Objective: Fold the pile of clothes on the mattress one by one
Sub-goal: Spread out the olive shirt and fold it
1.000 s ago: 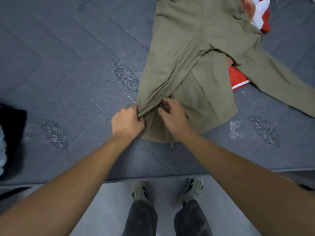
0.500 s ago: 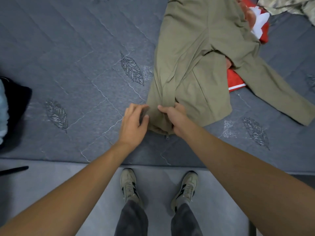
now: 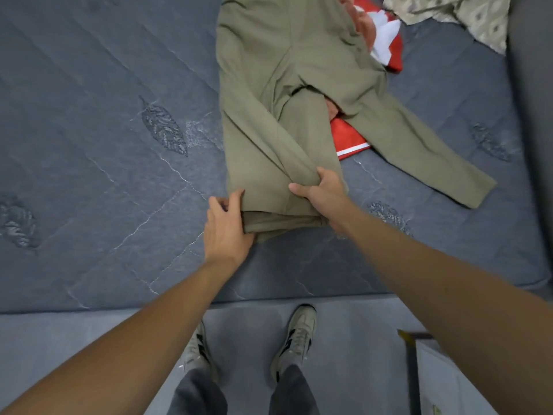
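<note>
- Near the front edge of the grey quilted mattress [image 3: 104, 163], the olive-green cotton trousers [image 3: 278, 121] are lying with the waistband end toward the person and the legs running away to the far edge.
- The left hand [image 3: 227, 226] is gripping the waistband's left corner, its thumb lying on top of the fabric.
- The right hand [image 3: 324, 194] is grasping the waistband's right side, thumb on top and fingers curling round a bunched fold.
- One trouser leg is splaying out toward the mattress's right edge.
- A red and white garment [image 3: 350, 139] is lying under the trousers, showing beside them on the right.
- A beige patterned cloth [image 3: 466, 16] is sitting at the far right corner.
- The person's two beige sneakers [image 3: 296, 333] are standing on the grey floor [image 3: 59, 339] just in front of the mattress.
</note>
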Available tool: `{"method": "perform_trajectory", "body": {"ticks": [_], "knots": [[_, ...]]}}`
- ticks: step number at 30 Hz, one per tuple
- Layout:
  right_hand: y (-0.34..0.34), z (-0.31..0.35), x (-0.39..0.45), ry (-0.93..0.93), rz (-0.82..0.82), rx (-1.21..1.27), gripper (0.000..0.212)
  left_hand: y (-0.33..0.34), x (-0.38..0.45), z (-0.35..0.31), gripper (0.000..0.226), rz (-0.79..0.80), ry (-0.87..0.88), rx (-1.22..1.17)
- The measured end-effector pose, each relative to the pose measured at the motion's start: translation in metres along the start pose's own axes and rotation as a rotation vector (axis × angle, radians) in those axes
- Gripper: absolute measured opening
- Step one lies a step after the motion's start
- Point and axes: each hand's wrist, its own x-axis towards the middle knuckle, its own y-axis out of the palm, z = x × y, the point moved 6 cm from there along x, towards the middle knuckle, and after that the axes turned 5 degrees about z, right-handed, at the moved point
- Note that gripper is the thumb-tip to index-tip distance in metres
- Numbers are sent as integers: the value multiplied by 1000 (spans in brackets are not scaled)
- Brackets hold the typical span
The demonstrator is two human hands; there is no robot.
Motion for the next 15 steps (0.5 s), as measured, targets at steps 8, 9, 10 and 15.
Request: {"method": "perform_trajectory", "body": {"ticks": [8, 9, 10, 15], "knots": [[-56, -9, -9, -194, -265, -300, 23, -6, -7, -29, 51, -104, 277, 142], [-58, -15, -9, -164, -298, -424, 28, -5, -9, -27, 50, -114, 284, 153], [-56, -22, -7, -113, -301, -544, 33, -3, -10, -24, 48, -115, 258, 151], [-34, -34, -2, -42, -281, -638, 36, 7, -4, -4, 42, -34, 30, -69]]}}
